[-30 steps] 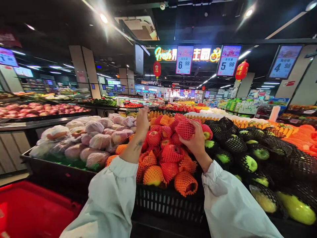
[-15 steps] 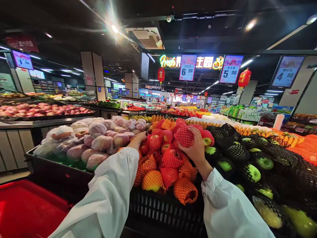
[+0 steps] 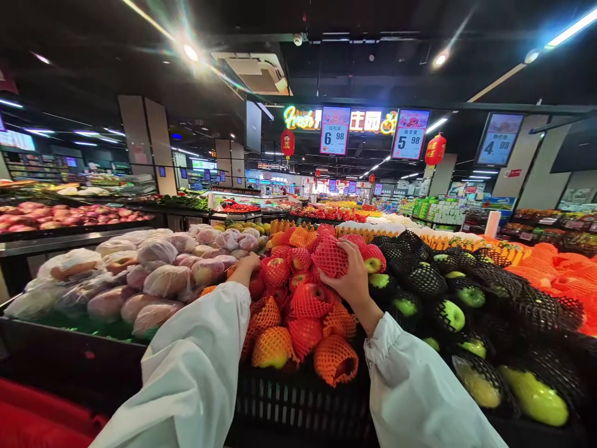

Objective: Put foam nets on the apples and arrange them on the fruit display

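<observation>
My right hand (image 3: 353, 274) is closed around an apple in a red foam net (image 3: 330, 257), at the upper right of a pile of apples. My left hand (image 3: 246, 269) reaches to the left side of this pile, by a red-netted apple (image 3: 275, 272); its fingers are mostly hidden, so I cannot see what they hold. Between my arms lie more apples in red nets, such as a front one (image 3: 312, 300), and orange-netted apples (image 3: 273, 346). All of them rest in a black slatted crate (image 3: 303, 404).
Bagged pinkish fruit (image 3: 168, 281) is heaped on the left. Green apples in black nets (image 3: 451, 315) lie on the right. A red plastic surface (image 3: 41, 415) shows at the lower left. Price screens (image 3: 334, 130) hang overhead.
The view has turned slightly to the right, so the stand appears further left. My right hand still grips the red-netted apple, and my left hand stays by the pile's left side.
</observation>
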`<action>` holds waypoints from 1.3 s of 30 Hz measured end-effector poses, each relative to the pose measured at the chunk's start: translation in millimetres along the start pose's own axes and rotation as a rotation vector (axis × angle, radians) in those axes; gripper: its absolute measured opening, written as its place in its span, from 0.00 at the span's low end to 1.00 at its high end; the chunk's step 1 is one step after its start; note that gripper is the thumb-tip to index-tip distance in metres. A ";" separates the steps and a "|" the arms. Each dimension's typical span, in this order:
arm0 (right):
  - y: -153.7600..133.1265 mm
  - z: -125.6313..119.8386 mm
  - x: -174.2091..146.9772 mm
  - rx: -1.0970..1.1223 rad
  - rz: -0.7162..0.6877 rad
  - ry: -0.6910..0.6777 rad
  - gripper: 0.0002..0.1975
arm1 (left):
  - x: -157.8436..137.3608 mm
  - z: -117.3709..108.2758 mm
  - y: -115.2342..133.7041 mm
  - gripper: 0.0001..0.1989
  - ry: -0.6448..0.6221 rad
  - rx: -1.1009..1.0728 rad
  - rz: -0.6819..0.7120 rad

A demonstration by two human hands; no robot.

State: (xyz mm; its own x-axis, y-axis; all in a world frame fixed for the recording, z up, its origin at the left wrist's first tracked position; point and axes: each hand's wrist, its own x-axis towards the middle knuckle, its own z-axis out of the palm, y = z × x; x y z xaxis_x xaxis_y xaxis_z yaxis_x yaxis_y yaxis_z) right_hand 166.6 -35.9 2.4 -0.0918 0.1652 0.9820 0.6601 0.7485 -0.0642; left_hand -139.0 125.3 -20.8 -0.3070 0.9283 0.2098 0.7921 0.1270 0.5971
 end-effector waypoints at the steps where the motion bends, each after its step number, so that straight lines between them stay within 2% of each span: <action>1: -0.1 0.0 0.0 0.001 0.008 0.006 0.33 | -0.3 -1.5 1.3 0.38 0.014 -0.012 -0.036; 4: 0.2 1.3 -0.2 0.006 0.052 0.047 0.37 | -4.1 -10.3 5.8 0.40 0.097 -0.075 -0.113; 7: 1.9 5.5 -1.6 0.073 0.156 0.100 0.46 | -13.2 -23.9 12.5 0.39 0.219 -0.136 -0.111; 9: 3.8 8.3 -3.0 0.131 0.278 0.108 0.46 | -22.1 -32.9 18.8 0.34 0.382 -0.250 0.025; 11: 5.8 9.2 -3.9 0.167 0.369 0.074 0.41 | -32.5 -40.1 26.4 0.33 0.563 -0.433 0.280; 13: 6.7 6.8 -3.5 0.155 0.337 -0.006 0.38 | -44.0 -45.3 35.1 0.36 0.643 -0.592 0.551; 15: 5.3 2.0 -1.9 0.113 0.178 -0.137 0.41 | -56.7 -48.9 44.5 0.37 0.604 -0.627 0.756; 18: -0.7 -4.8 1.1 0.043 -0.064 -0.334 0.43 | -78.5 -51.7 59.2 0.34 0.486 -0.548 1.012; 20: -5.0 -6.9 2.0 0.013 -0.118 -0.365 0.43 | -94.3 -51.3 68.3 0.32 0.364 -0.471 1.124; 22: -7.5 -7.9 1.8 -0.015 -0.121 -0.333 0.44 | -108.6 -48.8 75.4 0.31 0.206 -0.422 1.168; 25: -7.9 -9.2 0.7 -0.008 -0.116 -0.331 0.44 | -120.9 -43.4 80.6 0.31 0.029 -0.448 1.114; 32: -8.9 -9.0 0.2 0.049 -0.152 -0.425 0.47 | -122.2 -37.3 87.1 0.24 -0.138 -0.661 0.971; 39: -11.5 -5.9 0.0 0.089 -0.113 -0.419 0.47 | -136.1 -14.6 102.6 0.28 -0.443 -0.759 0.835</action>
State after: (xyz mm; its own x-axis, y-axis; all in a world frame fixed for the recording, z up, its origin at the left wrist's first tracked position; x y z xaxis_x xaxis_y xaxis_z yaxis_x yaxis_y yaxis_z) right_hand 163.5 -48.3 4.2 -0.4665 0.3115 0.8278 0.5635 0.8261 0.0067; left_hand -23.7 6.9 23.3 0.4757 0.6841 0.5529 0.1031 -0.6676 0.7374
